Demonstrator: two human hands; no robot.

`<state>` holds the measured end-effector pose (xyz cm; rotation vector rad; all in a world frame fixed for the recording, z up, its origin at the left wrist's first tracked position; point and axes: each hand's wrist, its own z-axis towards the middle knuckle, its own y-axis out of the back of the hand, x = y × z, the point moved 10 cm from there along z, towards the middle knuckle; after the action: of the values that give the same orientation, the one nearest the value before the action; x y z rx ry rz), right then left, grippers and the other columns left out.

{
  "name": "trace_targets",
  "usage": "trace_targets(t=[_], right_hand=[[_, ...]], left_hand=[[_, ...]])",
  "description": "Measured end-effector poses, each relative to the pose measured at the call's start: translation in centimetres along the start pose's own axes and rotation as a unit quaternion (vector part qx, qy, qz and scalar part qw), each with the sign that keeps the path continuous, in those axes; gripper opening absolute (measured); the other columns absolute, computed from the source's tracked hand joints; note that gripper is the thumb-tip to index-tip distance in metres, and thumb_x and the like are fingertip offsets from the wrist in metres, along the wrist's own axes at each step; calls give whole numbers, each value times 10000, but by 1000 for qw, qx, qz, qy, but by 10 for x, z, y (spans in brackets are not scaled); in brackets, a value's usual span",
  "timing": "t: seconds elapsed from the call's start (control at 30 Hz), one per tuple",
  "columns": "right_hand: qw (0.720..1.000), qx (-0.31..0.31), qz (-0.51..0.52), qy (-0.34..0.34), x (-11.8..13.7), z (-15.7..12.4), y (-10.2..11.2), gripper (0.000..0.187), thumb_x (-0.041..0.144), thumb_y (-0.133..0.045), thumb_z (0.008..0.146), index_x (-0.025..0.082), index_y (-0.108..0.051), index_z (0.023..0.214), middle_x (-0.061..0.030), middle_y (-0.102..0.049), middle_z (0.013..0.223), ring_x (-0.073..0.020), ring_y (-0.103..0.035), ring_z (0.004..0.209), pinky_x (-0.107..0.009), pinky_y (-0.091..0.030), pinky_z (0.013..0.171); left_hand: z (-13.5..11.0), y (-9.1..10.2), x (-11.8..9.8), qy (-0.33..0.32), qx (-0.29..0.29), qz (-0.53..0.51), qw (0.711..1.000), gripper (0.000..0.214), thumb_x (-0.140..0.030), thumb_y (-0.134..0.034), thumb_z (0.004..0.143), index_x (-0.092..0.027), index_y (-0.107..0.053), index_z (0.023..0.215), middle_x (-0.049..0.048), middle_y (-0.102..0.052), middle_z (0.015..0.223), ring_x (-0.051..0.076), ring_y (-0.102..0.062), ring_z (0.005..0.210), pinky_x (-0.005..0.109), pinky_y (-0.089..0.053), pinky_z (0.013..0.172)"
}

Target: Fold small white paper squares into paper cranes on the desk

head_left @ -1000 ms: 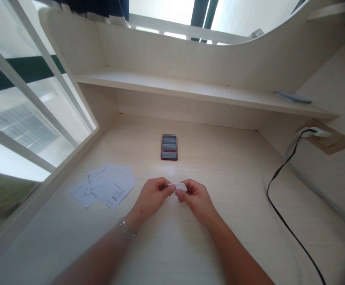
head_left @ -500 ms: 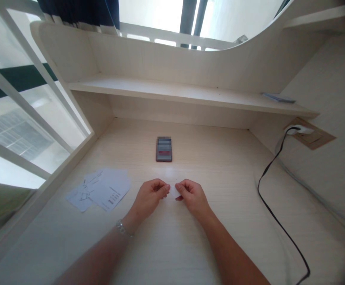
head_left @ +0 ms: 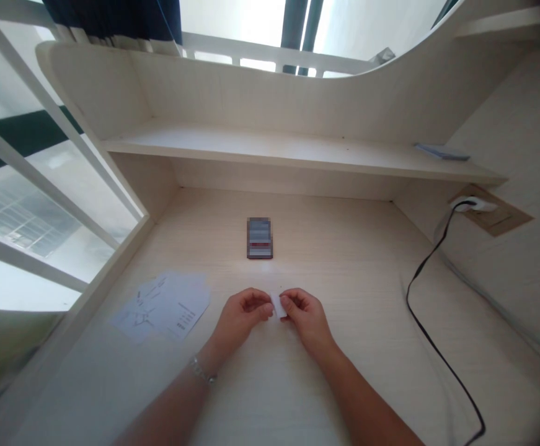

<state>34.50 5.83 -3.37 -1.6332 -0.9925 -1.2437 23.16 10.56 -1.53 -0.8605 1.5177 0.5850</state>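
My left hand (head_left: 240, 319) and my right hand (head_left: 305, 319) meet in front of me on the desk. Between their fingertips they pinch a small white strip of paper (head_left: 278, 305), which stands roughly upright and is partly hidden by my fingers. A dark rectangular object, probably a phone (head_left: 259, 238), lies flat beyond my hands, its face blurred. Several overlapping printed sheets (head_left: 162, 305) lie to the left of my left hand, not touching it. A metal chain bracelet (head_left: 203, 370) circles my left wrist.
The pale wood-grain desk (head_left: 344, 248) sits under a shelf (head_left: 270, 147) holding a flat bluish item (head_left: 441, 152). A black cable (head_left: 430, 291) runs from a wall socket (head_left: 472, 204) down the right side. A railed window (head_left: 51, 210) lies to the left.
The white strip has turned from lying crosswise between my fingers to standing more upright. My hands stay together, and the whole view has shifted slightly as my head moved.
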Motion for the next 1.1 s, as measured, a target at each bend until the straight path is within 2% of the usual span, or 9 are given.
trace_targets(t=[0.13, 0.23, 0.4, 0.53, 0.63, 0.77, 0.87, 1.0, 1.1], right_hand=[[998, -41, 35, 31, 8, -3, 4, 202, 345, -671, 678, 180, -597, 769, 25, -565, 659, -101, -526, 579, -221, -487, 491], [998, -11, 39, 42, 13, -4, -3, 204, 319, -691, 655, 178, -637, 792, 8, -608, 694, -115, -556, 621, -244, -502, 545], [998, 9, 42, 54, 17, -4, -8, 179, 294, -705, 639, 188, -692, 783, -22, -676, 768, -119, -573, 629, -250, -473, 573], [996, 24, 63, 61, 22, -5, -10, 211, 292, -709, 639, 190, -702, 824, -41, -694, 805, -135, -590, 666, -278, -473, 631], [996, 10, 61, 62, 25, -4, -6, 247, 298, -717, 626, 172, -694, 837, -51, -691, 789, -149, -597, 679, -290, -476, 646], [997, -24, 20, 66, 31, 1, -3, 236, 305, -715, 618, 156, -681, 799, -40, -668, 706, -135, -578, 616, -263, -465, 574], [998, -17, -22, 63, 33, 8, -12, 210, 281, -720, 599, 153, -668, 757, -25, -651, 659, -127, -565, 575, -242, -445, 523], [997, 8, -65, 46, 23, 15, -27, 208, 261, -721, 586, 150, -667, 753, -31, -657, 671, -132, -572, 580, -246, -449, 525], [998, 6, -52, 19, 9, 14, -28, 227, 295, -704, 615, 152, -672, 788, -31, -655, 668, -132, -569, 568, -249, -451, 510]], left_hand=[[0, -1, -2, -42, -11, 32, 999, 197, -283, -686, 665, -128, -632, 773, 57, -656, 778, 156, -596, 724, 286, -468, 710], [-2, -2, -10, -79, -13, 35, 996, 170, -267, -682, 676, -129, -632, 763, 51, -643, 792, 158, -598, 752, 279, -473, 716], [-6, -5, -22, -111, -4, -22, 994, 150, -241, -699, 657, -134, -628, 734, 90, -632, 1019, 211, -585, 948, 322, -484, 792], [-5, -6, -26, -101, -4, -21, 995, 146, -236, -700, 657, -126, -639, 730, 90, -665, 953, 190, -609, 861, 325, -483, 784], [0, -7, -30, -92, -1, -6, 996, 150, -243, -701, 658, -125, -645, 732, 81, -676, 910, 176, -614, 811, 304, -481, 760], [5, -3, -32, -87, 6, -9, 996, 146, -239, -707, 654, -128, -637, 716, 58, -674, 854, 157, -612, 759, 285, -477, 733], [3, 7, -23, -71, -8, -19, 997, 142, -238, -694, 674, -129, -640, 747, 45, -669, 779, 145, -607, 724, 282, -474, 725], [-3, 24, -12, -70, -47, -27, 996, 127, -240, -685, 686, -131, -625, 714, 35, -653, 760, 128, -590, 703, 252, -466, 691], [-5, 27, -11, -76, -47, 6, 996, 127, -235, -691, 679, -132, -618, 698, 29, -636, 730, 127, -582, 693, 241, -459, 674]])
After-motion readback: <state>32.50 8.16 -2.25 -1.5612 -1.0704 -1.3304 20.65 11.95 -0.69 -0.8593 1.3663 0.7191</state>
